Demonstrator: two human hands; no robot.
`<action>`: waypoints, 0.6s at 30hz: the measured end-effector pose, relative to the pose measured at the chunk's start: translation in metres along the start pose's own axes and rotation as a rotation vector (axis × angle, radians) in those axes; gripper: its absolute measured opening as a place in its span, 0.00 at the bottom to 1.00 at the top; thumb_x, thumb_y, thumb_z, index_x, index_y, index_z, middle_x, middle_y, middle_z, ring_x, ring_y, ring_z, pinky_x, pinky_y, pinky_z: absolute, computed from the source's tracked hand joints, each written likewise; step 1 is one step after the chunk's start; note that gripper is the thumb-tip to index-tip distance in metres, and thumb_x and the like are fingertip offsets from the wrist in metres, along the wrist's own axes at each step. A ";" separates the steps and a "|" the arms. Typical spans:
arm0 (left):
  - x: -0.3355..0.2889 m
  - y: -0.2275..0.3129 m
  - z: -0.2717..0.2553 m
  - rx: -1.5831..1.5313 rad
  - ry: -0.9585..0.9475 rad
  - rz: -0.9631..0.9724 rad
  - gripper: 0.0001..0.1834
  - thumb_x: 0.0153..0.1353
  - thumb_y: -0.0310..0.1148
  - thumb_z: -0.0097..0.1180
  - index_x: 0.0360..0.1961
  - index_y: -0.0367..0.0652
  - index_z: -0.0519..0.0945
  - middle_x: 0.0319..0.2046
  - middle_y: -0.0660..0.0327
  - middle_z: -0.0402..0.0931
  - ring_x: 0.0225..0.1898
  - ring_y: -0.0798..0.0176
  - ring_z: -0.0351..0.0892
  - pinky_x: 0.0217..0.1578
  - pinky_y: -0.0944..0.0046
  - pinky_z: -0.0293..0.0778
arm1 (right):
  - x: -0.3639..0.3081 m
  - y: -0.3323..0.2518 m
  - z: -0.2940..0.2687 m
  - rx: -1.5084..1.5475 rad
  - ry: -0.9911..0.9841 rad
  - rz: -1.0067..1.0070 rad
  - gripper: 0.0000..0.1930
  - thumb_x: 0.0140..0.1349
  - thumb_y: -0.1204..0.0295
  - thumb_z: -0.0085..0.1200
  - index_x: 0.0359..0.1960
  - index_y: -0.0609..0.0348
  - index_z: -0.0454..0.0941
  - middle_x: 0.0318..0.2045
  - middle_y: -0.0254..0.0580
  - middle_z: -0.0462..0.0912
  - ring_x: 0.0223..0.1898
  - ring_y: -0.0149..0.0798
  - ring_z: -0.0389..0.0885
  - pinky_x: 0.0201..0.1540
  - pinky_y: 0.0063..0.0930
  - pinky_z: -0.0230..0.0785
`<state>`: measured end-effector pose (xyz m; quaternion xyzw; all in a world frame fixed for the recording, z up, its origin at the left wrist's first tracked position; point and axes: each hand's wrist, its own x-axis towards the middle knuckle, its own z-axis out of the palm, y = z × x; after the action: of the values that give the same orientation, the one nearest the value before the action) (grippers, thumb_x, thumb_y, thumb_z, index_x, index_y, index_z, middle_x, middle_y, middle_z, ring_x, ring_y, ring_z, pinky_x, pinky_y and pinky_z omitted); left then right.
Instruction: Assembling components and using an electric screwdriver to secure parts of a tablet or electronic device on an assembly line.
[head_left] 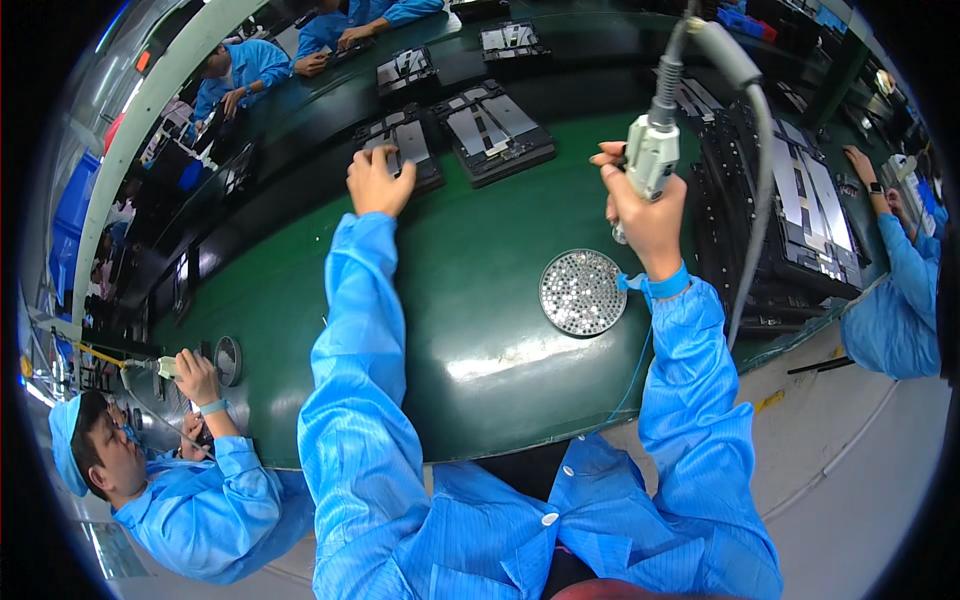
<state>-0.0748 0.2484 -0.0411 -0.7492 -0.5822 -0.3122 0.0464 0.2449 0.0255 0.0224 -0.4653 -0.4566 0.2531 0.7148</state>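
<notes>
My left hand (380,185) has its fingers apart at the near edge of a black tray with a flat grey device part (408,143). Whether the fingertips press on it cannot be made out. A pale, cabled electric screwdriver (652,155) stands nearly upright in my right hand (648,222), fingers wrapped round its body, tip downward. Just below that hand lies a round dish (583,292) with many small holes and bright metal bits, probably screws. A second black tray with grey panels (490,132) sits between my hands, farther back.
Stacked black trays (790,210) rise at the right, beside the screwdriver's hanging grey cable (765,180). More trays (405,68) line the far side of the green table (470,270). Co-workers in blue sit at the left (205,510), far side and right. A blue wrist cord (640,370) trails from my right wrist.
</notes>
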 end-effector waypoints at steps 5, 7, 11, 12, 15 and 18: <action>0.027 0.117 0.042 0.072 -0.453 -0.413 0.66 0.55 0.84 0.46 0.65 0.22 0.69 0.61 0.37 0.74 0.65 0.38 0.75 0.65 0.48 0.69 | -0.006 0.002 0.017 0.073 -0.065 0.054 0.11 0.62 0.79 0.59 0.46 0.67 0.83 0.34 0.40 0.88 0.20 0.23 0.78 0.20 0.19 0.69; 0.041 0.134 0.060 0.277 -0.596 -0.398 0.66 0.50 0.84 0.53 0.67 0.28 0.70 0.63 0.46 0.72 0.64 0.44 0.75 0.64 0.50 0.71 | -0.009 0.006 0.015 0.046 -0.052 0.038 0.11 0.62 0.80 0.59 0.46 0.67 0.83 0.34 0.40 0.87 0.20 0.23 0.78 0.21 0.19 0.69; 0.051 0.130 0.067 -0.016 -0.610 -0.639 0.59 0.48 0.75 0.67 0.65 0.31 0.74 0.64 0.47 0.72 0.66 0.45 0.73 0.65 0.52 0.71 | -0.009 0.007 0.008 0.062 -0.053 0.059 0.11 0.61 0.80 0.59 0.46 0.66 0.83 0.33 0.38 0.87 0.20 0.23 0.78 0.21 0.19 0.69; 0.054 0.117 0.070 -0.118 -0.601 -0.666 0.60 0.48 0.71 0.70 0.66 0.29 0.70 0.64 0.45 0.73 0.66 0.45 0.74 0.66 0.53 0.71 | -0.009 0.005 0.011 0.070 -0.056 0.052 0.11 0.61 0.80 0.59 0.46 0.66 0.83 0.33 0.38 0.87 0.20 0.23 0.78 0.21 0.19 0.69; 0.065 0.113 0.071 -0.281 -0.503 -0.721 0.59 0.49 0.60 0.76 0.66 0.24 0.62 0.64 0.39 0.73 0.64 0.43 0.76 0.66 0.54 0.71 | -0.010 0.009 0.013 0.038 -0.054 -0.009 0.09 0.60 0.80 0.59 0.43 0.65 0.83 0.30 0.35 0.86 0.19 0.24 0.78 0.21 0.21 0.69; 0.052 0.140 0.073 -0.489 -0.111 -0.653 0.52 0.56 0.38 0.71 0.67 0.17 0.51 0.56 0.29 0.77 0.58 0.34 0.79 0.63 0.52 0.74 | -0.013 0.013 0.005 0.048 -0.046 0.033 0.08 0.61 0.78 0.60 0.42 0.65 0.83 0.27 0.34 0.85 0.19 0.24 0.78 0.21 0.22 0.69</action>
<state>0.0885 0.2790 -0.0313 -0.5296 -0.6996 -0.3989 -0.2664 0.2357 0.0237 0.0058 -0.4497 -0.4588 0.2865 0.7108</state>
